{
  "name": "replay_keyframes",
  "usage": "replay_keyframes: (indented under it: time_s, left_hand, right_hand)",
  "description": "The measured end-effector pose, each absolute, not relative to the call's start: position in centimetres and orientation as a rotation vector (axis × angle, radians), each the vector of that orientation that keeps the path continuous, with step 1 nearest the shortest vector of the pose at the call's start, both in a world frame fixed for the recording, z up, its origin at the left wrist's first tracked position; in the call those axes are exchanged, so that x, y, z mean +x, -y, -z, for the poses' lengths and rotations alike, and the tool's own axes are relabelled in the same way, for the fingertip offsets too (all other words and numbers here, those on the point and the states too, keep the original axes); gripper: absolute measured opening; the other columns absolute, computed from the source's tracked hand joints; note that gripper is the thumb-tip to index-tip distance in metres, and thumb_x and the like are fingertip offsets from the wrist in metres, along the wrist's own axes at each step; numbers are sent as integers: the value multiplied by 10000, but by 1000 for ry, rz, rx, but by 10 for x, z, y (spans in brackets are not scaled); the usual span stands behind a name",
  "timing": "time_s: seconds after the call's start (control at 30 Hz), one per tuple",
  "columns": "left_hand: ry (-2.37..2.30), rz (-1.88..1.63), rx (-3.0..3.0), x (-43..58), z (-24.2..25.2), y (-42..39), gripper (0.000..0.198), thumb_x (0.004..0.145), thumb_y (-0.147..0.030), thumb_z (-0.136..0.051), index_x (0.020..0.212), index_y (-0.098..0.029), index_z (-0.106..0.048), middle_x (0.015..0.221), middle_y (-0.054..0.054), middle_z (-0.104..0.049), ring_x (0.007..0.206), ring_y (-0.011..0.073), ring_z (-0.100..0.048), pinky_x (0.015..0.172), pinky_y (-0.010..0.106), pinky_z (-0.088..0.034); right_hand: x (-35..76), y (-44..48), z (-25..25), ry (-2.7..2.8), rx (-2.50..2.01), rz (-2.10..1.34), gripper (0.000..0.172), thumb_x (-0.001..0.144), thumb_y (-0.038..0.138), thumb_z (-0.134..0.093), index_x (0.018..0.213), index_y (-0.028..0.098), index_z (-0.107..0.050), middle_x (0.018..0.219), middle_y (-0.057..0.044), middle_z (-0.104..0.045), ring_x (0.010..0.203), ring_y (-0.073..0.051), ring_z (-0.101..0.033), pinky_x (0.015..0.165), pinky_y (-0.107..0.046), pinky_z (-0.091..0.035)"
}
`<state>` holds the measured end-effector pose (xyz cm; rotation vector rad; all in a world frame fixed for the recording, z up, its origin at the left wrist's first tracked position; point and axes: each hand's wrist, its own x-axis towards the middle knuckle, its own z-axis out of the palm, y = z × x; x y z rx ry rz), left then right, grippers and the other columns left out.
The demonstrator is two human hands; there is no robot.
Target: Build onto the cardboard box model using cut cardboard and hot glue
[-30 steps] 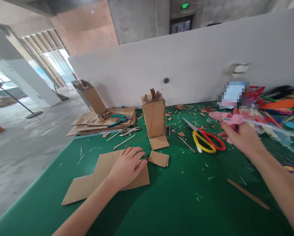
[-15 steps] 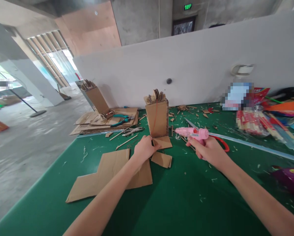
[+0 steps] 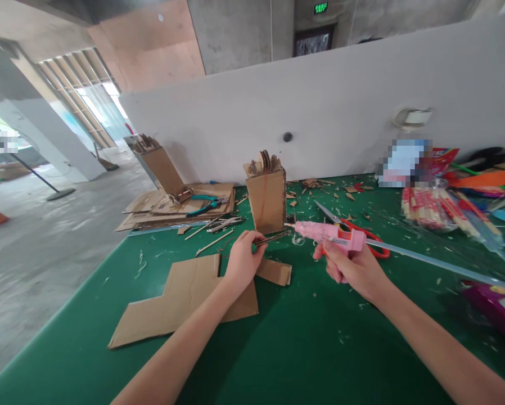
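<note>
My right hand (image 3: pixel 351 269) is closed round a pink glue gun (image 3: pixel 328 233) whose nozzle points left, close to the foot of a small upright cardboard box (image 3: pixel 266 199). A long clear glue stick (image 3: pixel 429 260) trails from the gun's rear to the right. My left hand (image 3: pixel 242 263) pinches the lifted cardboard flap (image 3: pixel 271 238) at the box's base, seen almost edge-on. A small cardboard piece (image 3: pixel 274 271) lies just right of that hand. Under my left wrist lies a large stepped cardboard sheet (image 3: pixel 180 298) on the green table (image 3: pixel 311 343).
Red and yellow scissors (image 3: pixel 364 236) lie behind the glue gun. A stack of cardboard sheets (image 3: pixel 172 208) with teal pliers (image 3: pixel 204 203) and another cardboard box (image 3: pixel 157 166) sits at the table's back left. Packs of sticks (image 3: pixel 433 209) and coloured items crowd the right. A white partition (image 3: pixel 341 107) stands behind.
My right hand has brought the glue gun from the right side over to the box's base. My left hand left the flat sheet and lifted the box's flap.
</note>
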<state>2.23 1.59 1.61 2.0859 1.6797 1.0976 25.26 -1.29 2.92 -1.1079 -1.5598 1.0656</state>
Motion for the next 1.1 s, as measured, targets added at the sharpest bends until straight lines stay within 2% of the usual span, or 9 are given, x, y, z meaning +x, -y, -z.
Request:
replay_keyframes:
  time_s: [0.07, 0.17, 0.4, 0.53, 1.1]
  left_hand:
    - [-1627, -1208, 2148, 18, -11, -12, 106, 788, -88, -557, 824, -180, -594, 868, 22, -607, 810, 145, -594, 759, 272, -479]
    - [-1671, -1260, 2146, 16, -7, -9, 126, 788, -99, -565, 876, -178, -611, 868, 24, -599, 778, 141, -596, 725, 265, -492]
    - [-1737, -1160, 2196, 20, -10, -4, 73, 831, -166, -558, 822, -196, -624, 860, 13, -604, 783, 138, -597, 686, 245, -471]
    - [-1769, -1129, 2220, 21, -10, -2, 79, 824, -170, -567, 783, -196, -629, 842, 6, -614, 767, 134, -598, 684, 240, -460]
    - [-1884, -963, 2415, 23, -7, -1, 123, 859, -216, -533, 801, -197, -639, 830, 12, -618, 737, 151, -587, 678, 262, -434]
  right_hand:
    - [249, 18, -29, 1652, -1139, -1021, 395, 864, 546, -472, 736, 186, -574, 381, 62, -420, 345, -108, -409, 402, -260, -375]
    - [241, 27, -29, 1817, -1258, -877, 380, 864, 523, -451, 707, 199, -571, 409, 46, -449, 369, -120, -448, 396, -259, -383]
    - [231, 35, -28, 1919, -1255, -680, 328, 874, 464, -431, 661, 231, -520, 442, 32, -455, 422, -141, -493, 407, -263, -385]
    - [230, 34, -27, 1926, -1258, -677, 327, 872, 450, -445, 637, 230, -500, 474, 16, -472, 483, -158, -525, 435, -267, -396]
    - [230, 30, -23, 1999, -1256, -574, 352, 883, 446, -439, 610, 225, -468, 470, 23, -450, 472, -143, -489, 464, -269, -383]
